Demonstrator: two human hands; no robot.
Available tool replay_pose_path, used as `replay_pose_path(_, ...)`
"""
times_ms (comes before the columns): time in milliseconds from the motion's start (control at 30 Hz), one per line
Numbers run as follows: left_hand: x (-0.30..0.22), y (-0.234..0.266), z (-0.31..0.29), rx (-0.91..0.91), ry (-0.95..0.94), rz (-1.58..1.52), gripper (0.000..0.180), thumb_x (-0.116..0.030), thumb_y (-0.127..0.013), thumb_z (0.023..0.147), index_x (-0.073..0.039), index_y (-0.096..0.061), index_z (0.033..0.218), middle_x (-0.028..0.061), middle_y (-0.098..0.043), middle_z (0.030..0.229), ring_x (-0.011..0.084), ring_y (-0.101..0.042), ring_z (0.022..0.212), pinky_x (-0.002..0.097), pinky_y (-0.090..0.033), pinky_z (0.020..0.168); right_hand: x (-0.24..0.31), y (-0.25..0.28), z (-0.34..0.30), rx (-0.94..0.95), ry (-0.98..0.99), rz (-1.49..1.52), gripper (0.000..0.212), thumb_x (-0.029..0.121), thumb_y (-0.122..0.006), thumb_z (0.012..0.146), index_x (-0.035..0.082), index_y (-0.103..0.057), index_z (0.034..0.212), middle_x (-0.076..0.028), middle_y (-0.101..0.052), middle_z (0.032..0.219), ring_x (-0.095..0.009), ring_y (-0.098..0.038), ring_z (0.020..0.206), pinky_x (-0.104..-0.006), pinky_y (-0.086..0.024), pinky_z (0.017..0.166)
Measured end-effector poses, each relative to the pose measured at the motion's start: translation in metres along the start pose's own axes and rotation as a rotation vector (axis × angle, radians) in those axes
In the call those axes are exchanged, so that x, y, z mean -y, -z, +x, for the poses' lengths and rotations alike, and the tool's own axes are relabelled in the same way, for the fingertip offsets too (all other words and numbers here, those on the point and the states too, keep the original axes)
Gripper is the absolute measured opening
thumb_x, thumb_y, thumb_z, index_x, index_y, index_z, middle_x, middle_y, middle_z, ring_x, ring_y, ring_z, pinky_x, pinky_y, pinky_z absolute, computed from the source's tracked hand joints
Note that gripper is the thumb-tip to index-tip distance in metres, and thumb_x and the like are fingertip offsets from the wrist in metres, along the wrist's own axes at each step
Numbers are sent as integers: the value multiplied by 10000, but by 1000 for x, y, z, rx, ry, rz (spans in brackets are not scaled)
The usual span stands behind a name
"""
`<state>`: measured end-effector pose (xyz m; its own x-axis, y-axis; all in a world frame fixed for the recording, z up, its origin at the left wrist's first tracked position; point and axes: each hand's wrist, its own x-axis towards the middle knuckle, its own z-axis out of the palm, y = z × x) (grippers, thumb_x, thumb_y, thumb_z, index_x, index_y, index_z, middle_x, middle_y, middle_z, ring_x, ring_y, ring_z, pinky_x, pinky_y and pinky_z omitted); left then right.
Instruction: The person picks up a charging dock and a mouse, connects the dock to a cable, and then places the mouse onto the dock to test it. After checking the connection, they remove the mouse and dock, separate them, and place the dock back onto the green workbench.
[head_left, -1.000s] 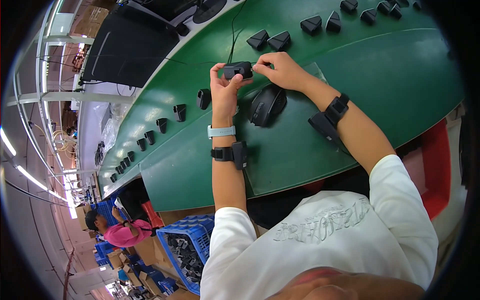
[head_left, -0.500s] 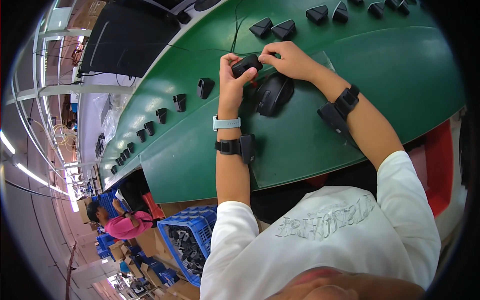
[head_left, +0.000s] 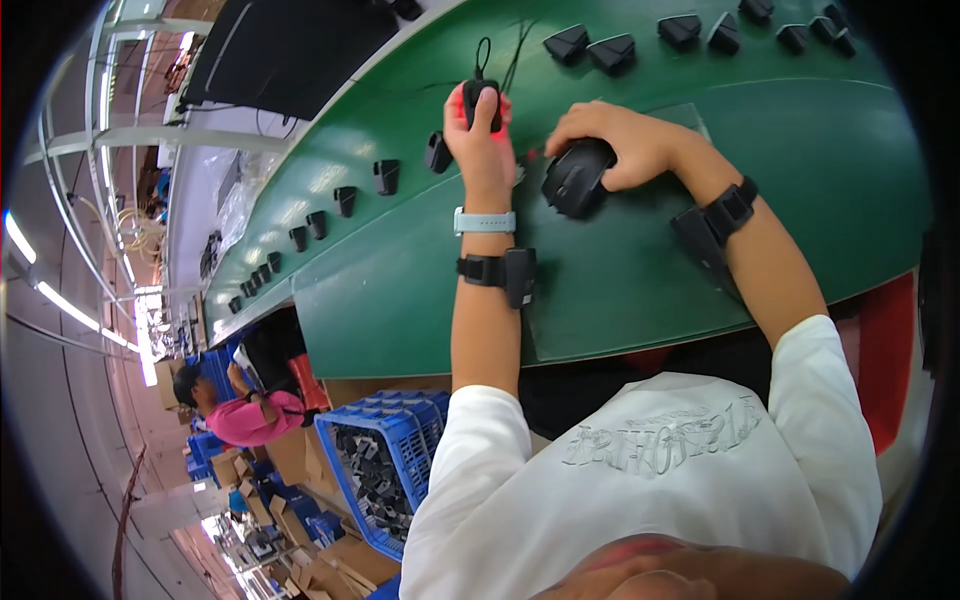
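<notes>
Stretching from left to right, a green table (head_left: 620, 280) lay beneath both hands. Beyond its near left edge, a blue crate (head_left: 428, 425) held dark parts. The right hand (head_left: 628, 140) curved over a black mouse (head_left: 575, 182), fingers bent across its far end and thumb along its right side. To the left, the left hand (head_left: 482, 150) gripped a black device (head_left: 470, 97) over the table between thumb and bent fingers, red light on the skin. Black pieces (head_left: 386, 177) stood in a row farther left. A thin cable (head_left: 480, 72) looped from the device's far end.
</notes>
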<state>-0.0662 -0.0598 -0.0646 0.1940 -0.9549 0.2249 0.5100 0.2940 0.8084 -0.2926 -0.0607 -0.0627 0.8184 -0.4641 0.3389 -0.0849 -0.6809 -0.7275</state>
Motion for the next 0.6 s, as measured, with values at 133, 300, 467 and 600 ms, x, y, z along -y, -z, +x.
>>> replay_pose_path(133,-3,10,8,45,102,-301,342,-250,-488,1074,4,-526,1300,172,-612,1154,256,-595,958,367,-496,823,5,-4,1,-40,-156,-4,653,65,-624,563,38,-653,1215,-107,-664,1188,-281,-587,1168,-382,-446,1070)
replay_pose_path(300,-3,14,9,60,192,-321,339,-182,-405,1034,0,-498,1305,259,-596,1273,320,-599,995,400,-507,875,-4,9,1,-305,-184,715,735,48,-667,642,73,-554,1368,-74,-639,1268,-156,-574,1215,-306,-438,1068)
replay_pose_path(467,-8,8,-2,164,124,-138,380,-76,-542,996,24,-464,1354,204,-603,1240,329,-615,1157,502,-505,1061,-25,5,10,-681,-97,1066,525,-28,-671,909,37,-489,1397,-92,-646,1249,-189,-644,1113,-338,-523,979)
replay_pose_path(600,-11,10,-4,289,136,-86,460,-78,-567,1002,79,-452,1419,184,-612,1250,325,-637,1141,500,-510,1055,-36,1,18,-581,260,1171,533,-60,-652,913,39,-492,1412,-88,-653,1250,-195,-653,1103,-346,-544,959)
